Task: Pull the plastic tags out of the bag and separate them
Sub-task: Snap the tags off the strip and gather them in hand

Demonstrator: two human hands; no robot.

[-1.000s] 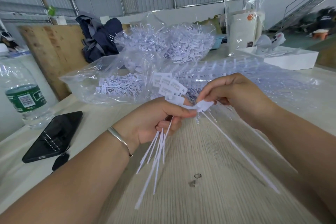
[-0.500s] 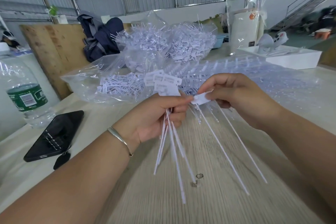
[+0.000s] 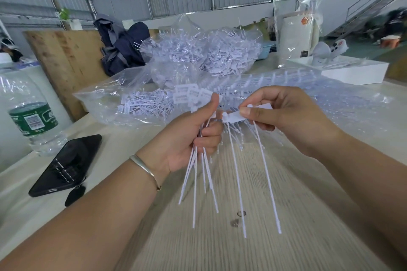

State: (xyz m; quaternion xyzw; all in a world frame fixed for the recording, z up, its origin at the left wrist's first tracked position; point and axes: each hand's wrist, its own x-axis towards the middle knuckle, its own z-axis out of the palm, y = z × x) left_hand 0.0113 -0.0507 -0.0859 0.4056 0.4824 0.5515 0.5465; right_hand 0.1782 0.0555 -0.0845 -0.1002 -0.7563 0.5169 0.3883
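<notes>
My left hand (image 3: 189, 138) grips a bundle of white plastic tags (image 3: 198, 174), their flat heads sticking up past my thumb and their thin tails hanging down. My right hand (image 3: 284, 116) pinches the heads of two more tags (image 3: 236, 116) just right of the bundle; their long tails (image 3: 266, 174) hang toward the table. Behind my hands lies a clear plastic bag (image 3: 105, 103) holding more tags. A heap of loose tags (image 3: 207, 55) in clear plastic sits farther back.
A black phone (image 3: 66, 167) and a water bottle (image 3: 30, 121) are on the table at left. A dark backpack (image 3: 121, 50) leans on a wooden board. A white tray (image 3: 352, 72) and a tall bagged box (image 3: 297, 37) stand at the right rear.
My right hand has drawn the pinched tags a little rightward, away from the bundle. The tails in both hands have swung from slanting to nearly straight down.
</notes>
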